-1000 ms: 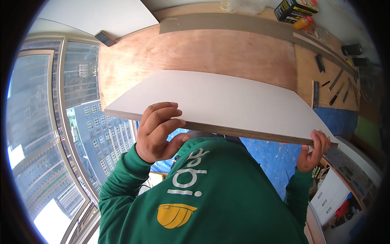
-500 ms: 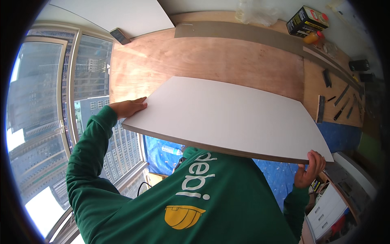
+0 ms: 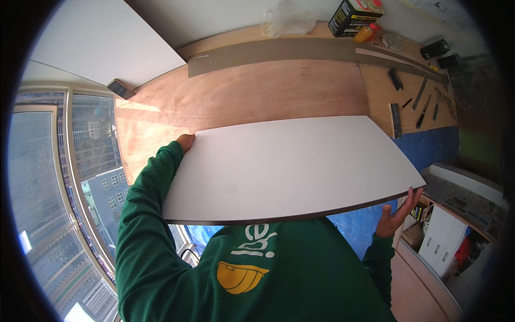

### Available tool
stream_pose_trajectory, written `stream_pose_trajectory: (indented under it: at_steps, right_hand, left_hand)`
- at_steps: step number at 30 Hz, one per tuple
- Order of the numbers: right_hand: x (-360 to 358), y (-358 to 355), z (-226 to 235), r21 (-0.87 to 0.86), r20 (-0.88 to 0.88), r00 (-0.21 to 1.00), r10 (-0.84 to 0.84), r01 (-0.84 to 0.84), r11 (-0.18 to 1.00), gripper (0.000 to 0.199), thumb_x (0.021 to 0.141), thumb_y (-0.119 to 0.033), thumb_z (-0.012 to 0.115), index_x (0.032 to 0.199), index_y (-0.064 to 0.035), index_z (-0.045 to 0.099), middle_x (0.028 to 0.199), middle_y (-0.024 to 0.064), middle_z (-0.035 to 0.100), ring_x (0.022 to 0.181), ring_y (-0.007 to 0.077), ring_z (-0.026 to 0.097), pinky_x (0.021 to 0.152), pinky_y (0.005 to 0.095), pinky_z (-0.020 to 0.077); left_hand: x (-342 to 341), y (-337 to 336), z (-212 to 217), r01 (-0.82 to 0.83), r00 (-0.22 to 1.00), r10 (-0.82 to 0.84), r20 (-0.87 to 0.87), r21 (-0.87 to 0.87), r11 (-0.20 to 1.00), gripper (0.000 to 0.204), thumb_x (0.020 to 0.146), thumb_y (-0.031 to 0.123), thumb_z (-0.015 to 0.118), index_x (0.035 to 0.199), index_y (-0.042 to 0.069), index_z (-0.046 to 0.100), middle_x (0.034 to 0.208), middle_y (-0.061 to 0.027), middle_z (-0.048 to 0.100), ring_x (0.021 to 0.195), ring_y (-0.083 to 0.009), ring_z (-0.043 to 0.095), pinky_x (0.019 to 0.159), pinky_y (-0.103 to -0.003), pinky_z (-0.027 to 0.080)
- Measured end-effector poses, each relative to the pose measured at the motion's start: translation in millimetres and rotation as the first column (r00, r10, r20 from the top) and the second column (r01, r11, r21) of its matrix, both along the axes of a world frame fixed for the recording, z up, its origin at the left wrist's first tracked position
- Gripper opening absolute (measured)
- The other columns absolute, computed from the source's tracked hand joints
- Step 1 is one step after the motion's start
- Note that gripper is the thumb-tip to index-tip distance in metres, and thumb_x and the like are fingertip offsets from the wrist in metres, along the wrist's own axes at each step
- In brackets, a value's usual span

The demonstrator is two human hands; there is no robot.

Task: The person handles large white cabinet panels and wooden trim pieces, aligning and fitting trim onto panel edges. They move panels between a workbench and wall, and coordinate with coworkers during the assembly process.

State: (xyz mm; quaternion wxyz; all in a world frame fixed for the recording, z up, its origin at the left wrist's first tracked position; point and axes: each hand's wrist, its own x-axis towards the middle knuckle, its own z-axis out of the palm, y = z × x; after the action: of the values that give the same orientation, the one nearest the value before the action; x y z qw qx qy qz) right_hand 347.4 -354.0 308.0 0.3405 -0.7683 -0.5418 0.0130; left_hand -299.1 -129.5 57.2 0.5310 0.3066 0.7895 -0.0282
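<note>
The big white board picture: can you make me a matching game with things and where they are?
Things:
1. large white flat board
2. left hand
3. right hand
4. black and yellow rectangular can

Places:
A. far end of the wooden worktop
B. board's far left corner
C. held over the worktop
D. board's near right corner

Pairs: 1-C, 2-B, 3-D, 4-A

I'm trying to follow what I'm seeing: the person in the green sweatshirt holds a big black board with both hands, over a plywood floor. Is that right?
Not quite: the board is white, with only a thin dark edge, as the head view shows. The rest stands: the left hand holds its far left corner, the right hand its right end, above the plywood floor.
</note>
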Motion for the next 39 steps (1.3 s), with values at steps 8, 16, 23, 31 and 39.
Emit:
stream_pose_trajectory:
  at_steps: [8,16,23,31,39]
  right_hand:
    - [-18,34,15,-0.120,-0.993,-0.022,-0.120,0.349,0.929,0.086,0.093,-0.065,0.062,0.150,-0.0043,0.039,0.143,0.0127,0.052,0.132,0.0296,0.051,0.111,0.0451,0.0406]
    - [-14,58,5,-0.103,-0.993,-0.084,-0.077,0.375,0.921,0.054,0.087,-0.007,0.064,0.138,0.0008,0.050,0.130,0.0125,0.061,0.124,0.0316,0.057,0.109,0.0461,0.0449]
    - [45,58,5,0.225,-0.928,-0.227,0.295,0.290,0.930,0.057,0.082,-0.002,0.063,0.138,0.0007,0.052,0.133,0.0151,0.060,0.127,0.0336,0.056,0.112,0.0502,0.0423]
    - [132,109,103,0.561,-0.823,0.121,0.555,0.326,0.761,0.074,0.093,-0.055,0.068,0.147,-0.0080,0.047,0.145,0.0097,0.054,0.133,0.0326,0.050,0.113,0.0523,0.0401]
    - [66,123,149,0.458,-0.885,0.223,0.409,0.582,0.672,0.082,0.096,-0.077,0.038,0.153,-0.0171,0.041,0.156,0.0057,0.041,0.143,0.0311,0.039,0.116,0.0534,0.0348]
  left_hand:
    - [-19,27,-61,0.526,0.836,-0.514,-0.192,0.016,0.850,0.061,0.106,0.044,0.039,0.123,-0.008,0.064,0.124,-0.0298,0.066,0.118,-0.0384,0.064,0.103,-0.042,0.046]
    - [-23,28,-63,0.664,0.725,-0.642,-0.249,0.001,0.748,0.067,0.107,0.047,0.032,0.128,-0.010,0.062,0.131,-0.0319,0.061,0.128,-0.0433,0.055,0.111,-0.045,0.040]
    - [14,110,69,0.469,0.882,-0.229,-0.411,0.738,0.485,0.055,0.110,0.035,0.031,0.109,-0.008,0.065,0.113,-0.0282,0.067,0.107,-0.0437,0.062,0.097,-0.047,0.046]
    - [104,126,260,-0.920,0.306,0.044,0.951,0.284,0.269,0.034,0.105,0.036,0.045,0.103,0.006,0.060,0.101,-0.0073,0.067,0.094,-0.0201,0.063,0.088,-0.038,0.051]
    - [178,77,193,-0.995,-0.047,0.265,0.963,-0.023,-0.093,0.047,0.094,0.041,0.060,0.118,0.001,0.061,0.115,-0.0127,0.065,0.104,-0.0262,0.061,0.094,-0.039,0.048]
